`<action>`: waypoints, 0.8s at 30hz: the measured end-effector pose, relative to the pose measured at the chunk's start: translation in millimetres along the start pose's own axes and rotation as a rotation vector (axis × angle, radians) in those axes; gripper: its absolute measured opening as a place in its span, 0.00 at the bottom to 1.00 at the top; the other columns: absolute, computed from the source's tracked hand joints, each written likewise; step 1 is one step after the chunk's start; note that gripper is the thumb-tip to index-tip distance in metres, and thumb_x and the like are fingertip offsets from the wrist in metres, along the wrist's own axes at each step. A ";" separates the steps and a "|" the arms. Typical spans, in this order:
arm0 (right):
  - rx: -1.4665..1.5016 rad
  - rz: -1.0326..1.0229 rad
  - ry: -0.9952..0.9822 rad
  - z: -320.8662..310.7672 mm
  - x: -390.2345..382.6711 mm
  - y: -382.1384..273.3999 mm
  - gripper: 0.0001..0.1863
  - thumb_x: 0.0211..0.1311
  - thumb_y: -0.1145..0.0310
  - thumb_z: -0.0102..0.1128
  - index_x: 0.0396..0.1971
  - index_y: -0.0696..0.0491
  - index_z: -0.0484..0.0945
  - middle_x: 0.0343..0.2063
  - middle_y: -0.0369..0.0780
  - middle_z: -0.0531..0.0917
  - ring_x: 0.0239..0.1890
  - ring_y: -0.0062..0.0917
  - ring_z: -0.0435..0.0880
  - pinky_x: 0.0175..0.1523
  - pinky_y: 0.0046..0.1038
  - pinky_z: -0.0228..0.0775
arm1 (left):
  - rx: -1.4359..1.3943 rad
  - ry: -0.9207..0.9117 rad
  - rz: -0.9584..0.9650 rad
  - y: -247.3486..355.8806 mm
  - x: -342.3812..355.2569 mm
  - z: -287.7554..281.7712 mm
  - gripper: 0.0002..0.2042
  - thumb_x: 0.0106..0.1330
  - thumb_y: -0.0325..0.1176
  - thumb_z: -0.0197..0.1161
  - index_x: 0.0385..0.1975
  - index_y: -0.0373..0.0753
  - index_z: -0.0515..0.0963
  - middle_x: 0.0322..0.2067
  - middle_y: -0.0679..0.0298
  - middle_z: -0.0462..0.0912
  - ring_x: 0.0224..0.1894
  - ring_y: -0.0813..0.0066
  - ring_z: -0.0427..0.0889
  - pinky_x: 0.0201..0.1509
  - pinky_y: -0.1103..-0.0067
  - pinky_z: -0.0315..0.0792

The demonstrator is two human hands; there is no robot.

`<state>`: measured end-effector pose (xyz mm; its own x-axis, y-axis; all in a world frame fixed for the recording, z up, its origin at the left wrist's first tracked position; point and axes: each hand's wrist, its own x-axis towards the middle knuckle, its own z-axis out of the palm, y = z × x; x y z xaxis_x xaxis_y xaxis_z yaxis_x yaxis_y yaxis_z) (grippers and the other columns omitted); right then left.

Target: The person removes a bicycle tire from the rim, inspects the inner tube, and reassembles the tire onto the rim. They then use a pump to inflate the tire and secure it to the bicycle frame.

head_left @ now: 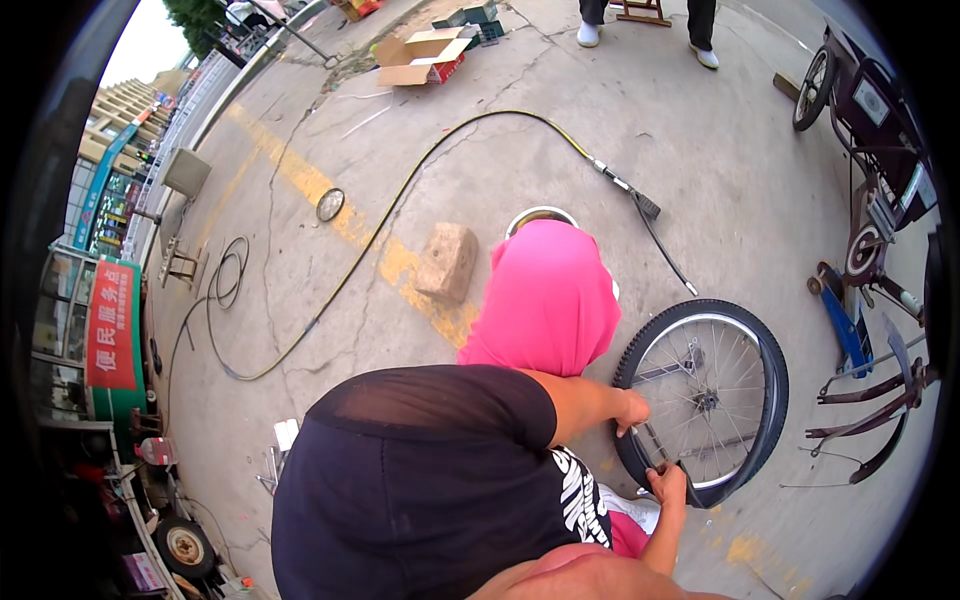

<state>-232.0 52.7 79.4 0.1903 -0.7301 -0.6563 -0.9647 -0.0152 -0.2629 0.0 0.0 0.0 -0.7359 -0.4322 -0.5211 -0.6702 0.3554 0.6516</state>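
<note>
A bicycle wheel [706, 400] with a knobbly black tyre [771, 350] and a silver spoked rim lies on the concrete beside my legs. My left hand [632, 411] is closed at the wheel's near edge, by a thin greyish piece along the rim; what its fingers hold is too small to make out. Lower on the same edge, my right hand [667, 484] grips the tyre, where a black rubber edge stands away from the rim. Spokes and a dark hub show in the middle. My black shirt and pink-clothed knee [545, 300] fill much of the view.
An air hose [415, 165] with an inflator gun [630, 185] curves across the ground. A stone block [447, 262] lies near my knee. An open carton [424, 57] sits farther off. Bicycle parts [870, 400] and a dark tricycle [868, 115] stand right. Another person's feet [588, 35] are ahead.
</note>
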 end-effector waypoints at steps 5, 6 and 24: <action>-0.166 -0.090 -0.131 26.5 24.9 0.4 0.20 0.24 0.61 0.76 0.21 0.58 0.81 0.24 0.49 0.82 0.32 0.41 0.83 0.39 0.38 0.74 | 0.169 -0.066 0.063 -19.6 6.6 15.2 0.22 0.42 0.49 0.74 0.32 0.39 0.83 0.34 0.57 0.83 0.40 0.58 0.82 0.42 0.68 0.76; -0.123 0.038 -0.195 41.9 26.5 21.1 0.18 0.24 0.64 0.76 0.20 0.56 0.81 0.24 0.47 0.83 0.32 0.41 0.83 0.40 0.38 0.74 | 0.207 -0.082 0.069 -5.4 10.0 13.7 0.22 0.43 0.50 0.74 0.33 0.39 0.83 0.34 0.57 0.83 0.40 0.59 0.82 0.43 0.68 0.76; 0.054 -0.079 0.197 69.0 16.8 -47.3 0.16 0.41 0.61 0.68 0.25 0.59 0.80 0.33 0.49 0.78 0.41 0.44 0.77 0.47 0.40 0.69 | 0.263 -0.016 0.099 41.0 0.3 4.2 0.23 0.40 0.46 0.74 0.35 0.40 0.78 0.38 0.58 0.81 0.46 0.58 0.78 0.51 0.67 0.70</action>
<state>-170.7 88.3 32.0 0.2202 -0.8477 -0.4827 -0.9363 -0.0449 -0.3484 -28.1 17.9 24.2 -0.7991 -0.3726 -0.4718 -0.5954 0.5990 0.5354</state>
